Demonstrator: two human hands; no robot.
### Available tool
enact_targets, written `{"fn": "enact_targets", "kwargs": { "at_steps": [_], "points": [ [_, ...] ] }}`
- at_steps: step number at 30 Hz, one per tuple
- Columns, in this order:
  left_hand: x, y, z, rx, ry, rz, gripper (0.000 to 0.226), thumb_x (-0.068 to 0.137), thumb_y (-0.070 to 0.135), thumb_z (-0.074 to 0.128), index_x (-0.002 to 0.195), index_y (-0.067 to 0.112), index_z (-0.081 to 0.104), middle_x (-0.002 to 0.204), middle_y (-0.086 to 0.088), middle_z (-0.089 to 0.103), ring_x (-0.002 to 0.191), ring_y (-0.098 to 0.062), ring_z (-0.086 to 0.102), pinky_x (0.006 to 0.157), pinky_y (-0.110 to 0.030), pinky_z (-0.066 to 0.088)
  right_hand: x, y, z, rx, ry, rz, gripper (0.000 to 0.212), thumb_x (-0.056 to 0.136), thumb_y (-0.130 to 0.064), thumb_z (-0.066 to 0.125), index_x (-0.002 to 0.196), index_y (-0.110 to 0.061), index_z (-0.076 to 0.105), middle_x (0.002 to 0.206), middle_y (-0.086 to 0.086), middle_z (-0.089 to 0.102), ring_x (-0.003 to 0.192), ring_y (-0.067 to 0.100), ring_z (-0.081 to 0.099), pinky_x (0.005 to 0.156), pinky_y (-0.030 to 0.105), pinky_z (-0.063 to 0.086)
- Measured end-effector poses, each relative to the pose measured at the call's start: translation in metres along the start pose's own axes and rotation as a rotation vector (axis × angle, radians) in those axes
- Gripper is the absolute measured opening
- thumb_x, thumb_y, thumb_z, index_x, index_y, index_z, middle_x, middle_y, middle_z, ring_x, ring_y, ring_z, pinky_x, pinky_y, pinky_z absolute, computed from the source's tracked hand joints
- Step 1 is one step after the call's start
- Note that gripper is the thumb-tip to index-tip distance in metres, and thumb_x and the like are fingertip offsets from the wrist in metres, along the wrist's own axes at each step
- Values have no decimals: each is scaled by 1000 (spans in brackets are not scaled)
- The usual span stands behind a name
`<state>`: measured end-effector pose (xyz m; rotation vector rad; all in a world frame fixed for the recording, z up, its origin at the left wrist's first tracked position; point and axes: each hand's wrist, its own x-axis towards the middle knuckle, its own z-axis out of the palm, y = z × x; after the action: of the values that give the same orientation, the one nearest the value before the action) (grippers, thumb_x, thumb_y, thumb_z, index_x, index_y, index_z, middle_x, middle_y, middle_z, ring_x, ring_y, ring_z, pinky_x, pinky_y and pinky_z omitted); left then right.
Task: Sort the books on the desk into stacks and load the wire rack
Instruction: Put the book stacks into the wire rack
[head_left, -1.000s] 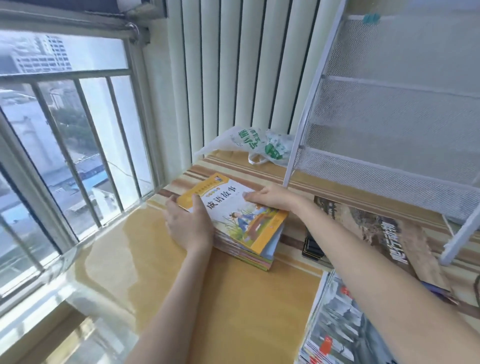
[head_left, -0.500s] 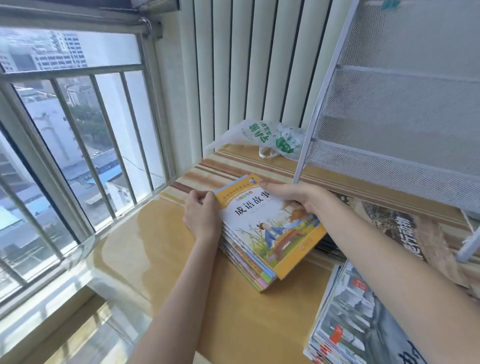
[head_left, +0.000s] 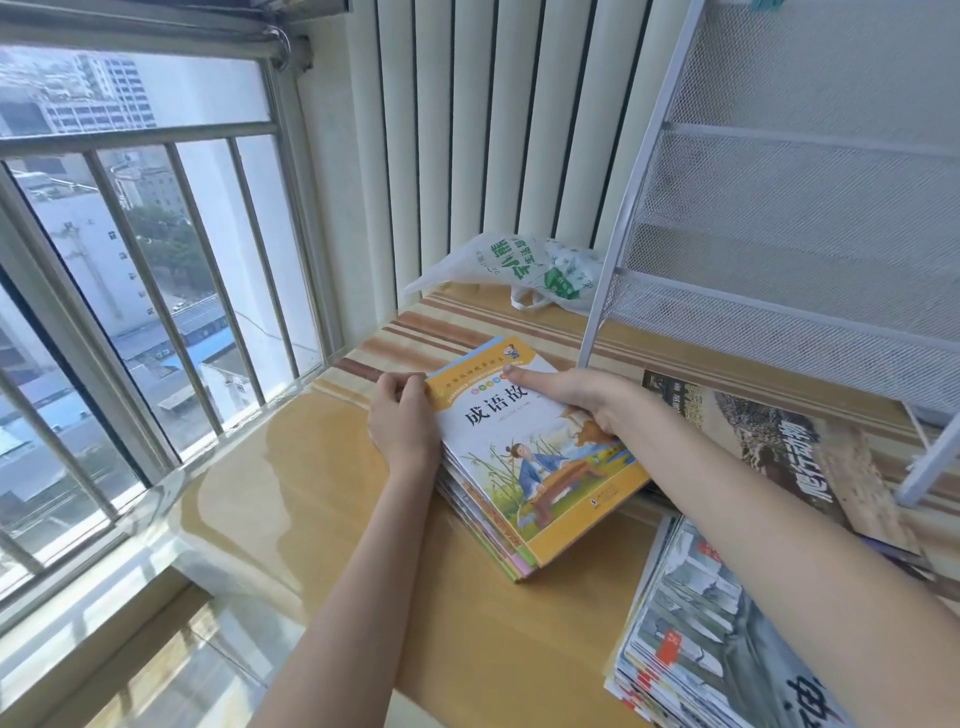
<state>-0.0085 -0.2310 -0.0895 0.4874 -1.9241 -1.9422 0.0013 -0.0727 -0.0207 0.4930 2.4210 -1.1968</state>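
Observation:
A stack of thin books with a yellow-bordered cover on top (head_left: 540, 467) lies on the wooden desk (head_left: 322, 509). My left hand (head_left: 402, 421) grips the stack's left edge near its far corner, fingers curled round it. My right hand (head_left: 566, 395) holds the far right side, thumb flat on the top cover and fingers curled at the edge. The white wire rack (head_left: 789, 244) stands at the back right, its mesh shelves bare. A second stack of books (head_left: 711, 639) sits at the near right. A large brown-covered book (head_left: 779, 441) lies flat under the rack.
A white and green plastic bag (head_left: 524, 270) lies at the back of the desk by the vertical blinds (head_left: 467, 130). A barred window (head_left: 130, 260) runs along the left, with a ledge below it.
The stack has turned clockwise and shifted toward the desk's middle. My left hand moved from lying on the cover to the stack's left edge; my right hand slid round the far right side.

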Motion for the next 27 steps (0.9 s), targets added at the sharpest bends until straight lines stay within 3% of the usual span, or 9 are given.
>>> {"fn": "enact_targets", "kwargs": {
  "at_steps": [2, 5, 8, 10, 12, 16, 21, 24, 27],
  "points": [
    [0, -1, 1, -38, 4, 6, 16, 89, 25, 51, 96, 15, 61, 90, 5, 59, 100, -22, 53, 83, -31, 37, 0, 8, -1, 97, 73, -8, 105, 67, -76, 59, 146, -11, 31, 144, 15, 40, 85, 23, 53, 64, 31, 46],
    [-3, 3, -1, -33, -7, -28, 68, 78, 62, 51, 126, 14, 51, 116, 4, 51, 121, -21, 44, 105, -39, 33, -6, 24, -7, 260, 165, -101, 111, 60, -77, 62, 143, -8, 36, 142, 14, 43, 105, 28, 55, 82, 40, 48],
    [-17, 14, -4, -328, -384, -210, 90, 67, 80, 55, 136, 23, 46, 130, 4, 57, 122, -20, 53, 103, -41, 40, -17, 35, -14, 436, 253, -241, 94, 57, -76, 61, 126, -13, 56, 120, 3, 57, 84, 18, 54, 71, 33, 45],
    [-28, 26, 0, -344, -601, -154, 88, 60, 84, 56, 131, 30, 53, 126, 3, 64, 118, -22, 60, 99, -45, 46, -26, 39, -17, 546, 314, -367, 50, 73, -62, 62, 105, -23, 65, 99, -12, 63, 94, 13, 54, 80, 28, 41],
    [-37, 39, 11, -231, -566, 9, 80, 59, 75, 70, 123, 29, 54, 119, 4, 66, 109, -15, 63, 94, -42, 50, -35, 38, -19, 609, 349, -493, 30, 79, -54, 62, 96, -30, 63, 90, -17, 64, 90, 6, 58, 77, 22, 43],
    [-53, 55, 24, -299, -412, 316, 55, 69, 32, 84, 113, 14, 57, 103, 0, 68, 90, -8, 68, 70, -20, 53, -37, 40, -25, 511, 421, -651, 80, 49, -84, 61, 106, -28, 59, 111, -3, 62, 100, 1, 61, 83, 20, 51],
    [-48, 52, 23, -170, -543, 428, 67, 69, 49, 77, 123, 19, 55, 115, 1, 66, 108, -16, 64, 89, -44, 54, -50, 42, -35, 563, 389, -686, 108, 35, -96, 49, 123, -36, 30, 102, -23, 41, 101, -7, 45, 96, 26, 33],
    [-44, 76, 21, -171, -509, 352, 68, 67, 70, 66, 125, 37, 51, 129, -1, 59, 121, -22, 56, 100, -50, 46, -58, 18, -52, 659, 426, -701, 81, 73, -79, 42, 134, -27, 32, 120, -22, 36, 119, 2, 34, 110, 38, 26],
    [-42, 106, 32, -259, -411, 278, 40, 76, 62, 55, 98, 29, 61, 99, 3, 64, 97, -21, 62, 87, -46, 50, -56, -4, -57, 623, 429, -671, 36, 80, -56, 52, 102, -29, 53, 115, -4, 53, 113, 17, 48, 103, 45, 34]
  ]
}}
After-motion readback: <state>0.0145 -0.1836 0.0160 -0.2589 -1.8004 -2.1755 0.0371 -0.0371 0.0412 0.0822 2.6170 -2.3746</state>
